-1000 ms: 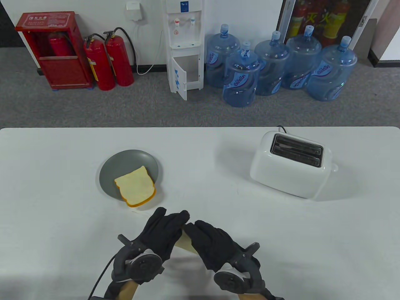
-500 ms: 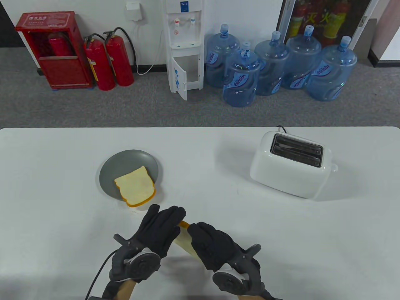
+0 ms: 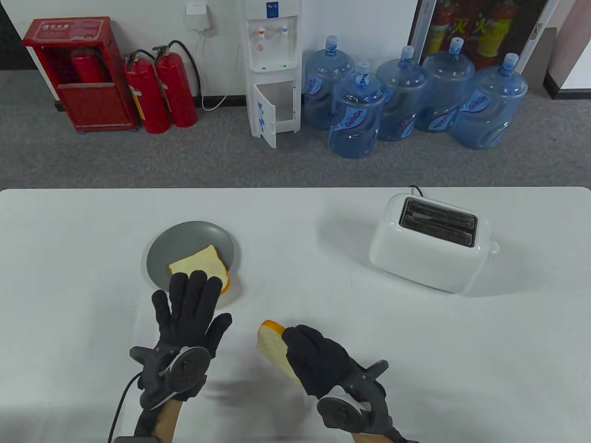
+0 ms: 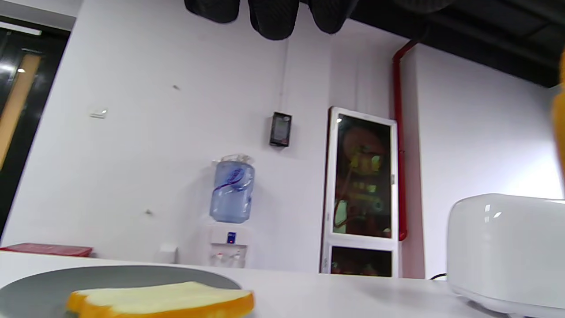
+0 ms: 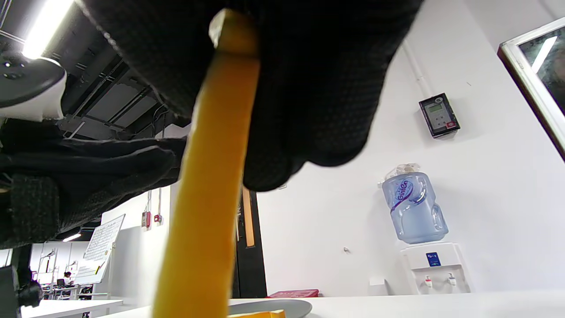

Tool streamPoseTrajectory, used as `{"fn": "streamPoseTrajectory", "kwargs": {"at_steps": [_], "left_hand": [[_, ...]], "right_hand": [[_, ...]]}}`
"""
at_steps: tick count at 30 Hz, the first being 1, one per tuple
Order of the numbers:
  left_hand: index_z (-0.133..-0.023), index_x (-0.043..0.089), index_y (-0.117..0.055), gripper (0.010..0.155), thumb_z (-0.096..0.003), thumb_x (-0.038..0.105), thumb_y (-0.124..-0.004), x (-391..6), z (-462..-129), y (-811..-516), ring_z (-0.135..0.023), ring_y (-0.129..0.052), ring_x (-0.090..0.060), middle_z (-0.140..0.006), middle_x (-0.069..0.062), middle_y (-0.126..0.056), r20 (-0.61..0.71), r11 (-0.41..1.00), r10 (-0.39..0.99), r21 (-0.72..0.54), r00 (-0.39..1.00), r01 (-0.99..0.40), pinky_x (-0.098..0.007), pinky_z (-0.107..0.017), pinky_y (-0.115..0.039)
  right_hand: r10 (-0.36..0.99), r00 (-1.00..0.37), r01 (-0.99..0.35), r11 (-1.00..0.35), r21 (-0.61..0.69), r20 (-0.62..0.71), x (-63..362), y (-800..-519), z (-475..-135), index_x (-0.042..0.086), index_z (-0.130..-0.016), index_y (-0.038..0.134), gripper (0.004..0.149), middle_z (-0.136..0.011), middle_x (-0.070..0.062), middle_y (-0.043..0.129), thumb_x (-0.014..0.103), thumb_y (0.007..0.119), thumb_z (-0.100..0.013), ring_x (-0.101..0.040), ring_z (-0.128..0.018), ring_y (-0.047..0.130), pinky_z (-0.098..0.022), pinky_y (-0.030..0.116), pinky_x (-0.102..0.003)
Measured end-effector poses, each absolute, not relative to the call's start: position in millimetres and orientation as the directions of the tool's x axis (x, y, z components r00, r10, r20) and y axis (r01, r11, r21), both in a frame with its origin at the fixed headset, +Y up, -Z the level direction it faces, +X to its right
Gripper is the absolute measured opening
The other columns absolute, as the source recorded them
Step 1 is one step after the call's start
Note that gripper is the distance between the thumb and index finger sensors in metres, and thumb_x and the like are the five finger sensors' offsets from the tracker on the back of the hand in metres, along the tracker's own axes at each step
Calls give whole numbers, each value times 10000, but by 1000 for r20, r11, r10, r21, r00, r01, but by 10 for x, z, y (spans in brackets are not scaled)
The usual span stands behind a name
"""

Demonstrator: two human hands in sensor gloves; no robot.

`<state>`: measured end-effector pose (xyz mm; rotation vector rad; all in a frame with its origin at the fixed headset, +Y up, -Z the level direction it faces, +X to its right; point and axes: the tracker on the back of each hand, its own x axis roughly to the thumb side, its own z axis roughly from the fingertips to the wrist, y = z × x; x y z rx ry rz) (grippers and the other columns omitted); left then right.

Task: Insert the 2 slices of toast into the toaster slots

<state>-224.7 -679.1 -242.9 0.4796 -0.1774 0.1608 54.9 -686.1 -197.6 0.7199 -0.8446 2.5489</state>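
My right hand (image 3: 307, 344) grips one slice of toast (image 3: 272, 347) on edge, low over the table's front middle; its orange crust (image 5: 207, 185) runs down the right wrist view between my gloved fingers (image 5: 309, 88). The second slice (image 3: 203, 265) lies flat on the grey plate (image 3: 184, 240), partly over the plate's near rim, and shows low in the left wrist view (image 4: 163, 300). My left hand (image 3: 189, 295) is flat with straight fingers, its fingertips over that slice's near edge; contact is unclear. The white toaster (image 3: 431, 242) stands at the right with both slots showing no toast.
The toaster's black cord (image 3: 415, 189) leaves at its back, near the table's far edge. Beyond the table stand water jugs (image 3: 406, 101), a dispenser (image 3: 272, 69) and fire extinguishers (image 3: 157, 92).
My left hand let go of the held slice and moved left and forward to the plate, fingers spread flat. My right hand keeps the slice, shifted slightly right.
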Motion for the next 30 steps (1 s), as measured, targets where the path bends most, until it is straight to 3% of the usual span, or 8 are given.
{"fn": "streamPoseTrajectory", "kwargs": {"at_steps": [9,30], "left_hand": [[-1199,368,-288,728,-542,650,-423,-2424,-2546,-6938,-1143,-177,-479,-1277,-55,-242,75,938,28,342,997,-52,-656,-759,-199],[-1199,370,-260,734,-542,653,-424,-2618,-2621,-7055,-1121,-123,-495,-1275,-74,-198,-33,958,-11,287,999,20,-657,-752,-179]], "right_hand": [[199,-802,-494,-751,-439,563,565,-6859,-1987,322,-1085,558,543,-968,-41,840,362,839,-621,-92,-653,1099,-515,1002,-312],[188,-811,-480,-755,-446,554,538,-6749,-1976,338,-1087,551,537,-995,-42,822,330,832,-629,-157,-704,1078,-542,976,-381]]}}
